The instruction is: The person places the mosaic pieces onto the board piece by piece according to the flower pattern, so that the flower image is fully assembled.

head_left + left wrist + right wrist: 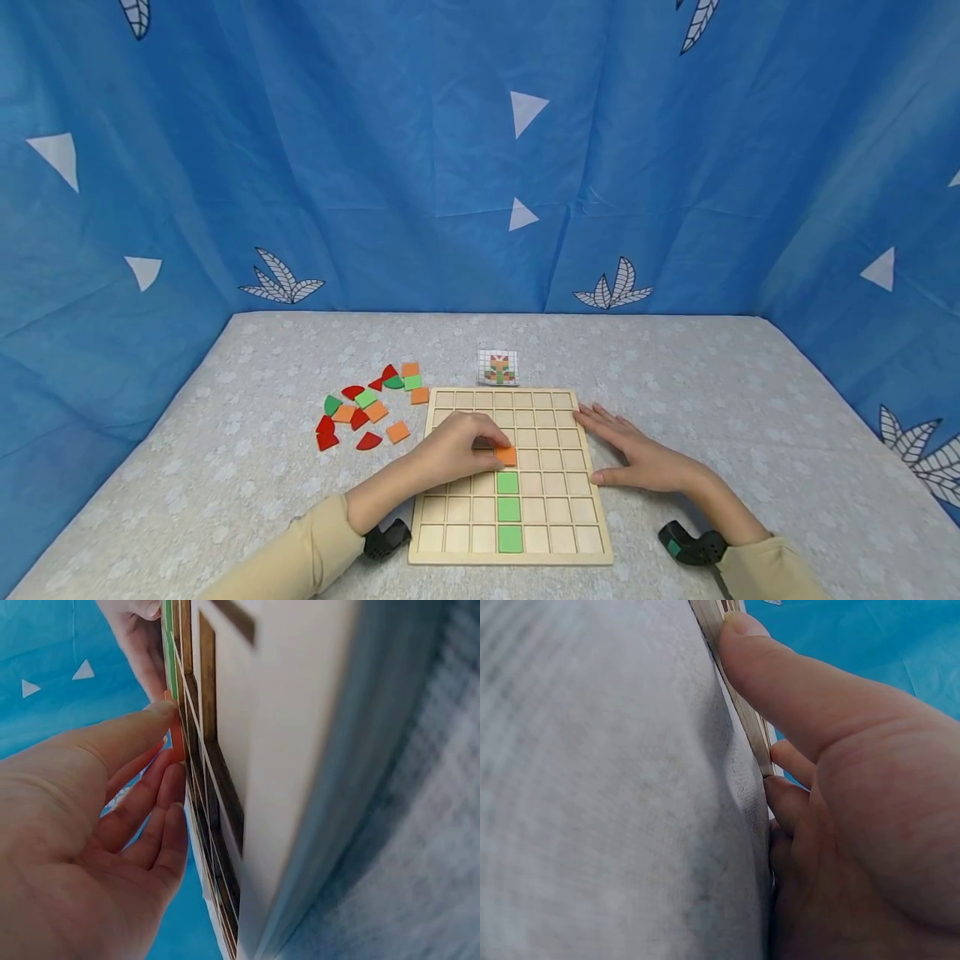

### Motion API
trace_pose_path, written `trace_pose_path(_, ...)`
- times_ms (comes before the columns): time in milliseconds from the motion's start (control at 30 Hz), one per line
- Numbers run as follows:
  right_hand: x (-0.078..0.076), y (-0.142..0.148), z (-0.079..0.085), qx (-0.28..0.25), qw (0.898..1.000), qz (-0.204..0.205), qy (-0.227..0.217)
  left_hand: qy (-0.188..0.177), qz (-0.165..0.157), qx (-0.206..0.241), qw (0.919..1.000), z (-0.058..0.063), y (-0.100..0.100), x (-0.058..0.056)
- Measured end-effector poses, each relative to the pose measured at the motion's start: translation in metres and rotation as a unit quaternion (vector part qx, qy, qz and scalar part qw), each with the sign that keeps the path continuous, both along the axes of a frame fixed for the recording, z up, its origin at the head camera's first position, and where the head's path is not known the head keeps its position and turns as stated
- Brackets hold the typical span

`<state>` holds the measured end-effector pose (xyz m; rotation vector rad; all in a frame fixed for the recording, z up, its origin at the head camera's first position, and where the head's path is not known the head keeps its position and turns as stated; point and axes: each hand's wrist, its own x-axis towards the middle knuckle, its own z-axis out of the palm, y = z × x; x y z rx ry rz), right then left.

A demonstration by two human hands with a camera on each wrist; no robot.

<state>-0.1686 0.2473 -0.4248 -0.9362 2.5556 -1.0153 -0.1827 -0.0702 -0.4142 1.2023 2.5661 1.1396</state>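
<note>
A light wooden grid board lies on the table. My left hand reaches over it and pinches an orange square tile between thumb and fingers, at a cell in the middle column. In the left wrist view the orange tile stands at the board's surface with thumb and fingertips on it. Directly below it in the same column sit three light green square tiles. At the board's right edge rests my right hand, its fingers extended. The right wrist view has its thumb touching the board's side.
Left of the board lie scattered loose pieces: several red quarter-circle pieces, orange squares, light green squares and dark green quarter-circles. A small card with a coloured grid pattern stands behind the board. Blue curtains enclose the table.
</note>
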Motion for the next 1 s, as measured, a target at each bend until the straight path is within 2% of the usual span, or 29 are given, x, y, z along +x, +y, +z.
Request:
trace_pose_path(233, -0.0005, 0.0005, 0.0006, 0.0, 1.0, -0.001, -0.001, 0.005, -0.001, -0.013, 0.9999, 0.0025, 0.0001, 0.0006)
trace_pose_path(467, -0.0003, 0.0002, 0.0014, -0.002, 1.0, -0.003, -0.005, 0.032, -0.006, -0.025, 0.9992, 0.0029, 0.0019, 0.0008)
trace_pose_path(733, -0.0007, 0.0001, -0.0011, 0.002, 1.0, 0.001, 0.003, -0.001, -0.003, -0.016, 0.9999, 0.0014, -0.0018, 0.0027)
trace_pose_path(1000, 0.0004, -0.0005, 0.0004, 0.0, 1.0, 0.0, 0.005, -0.004, -0.001, 0.002, 1.0, 0.0034, -0.0022, 0.0043)
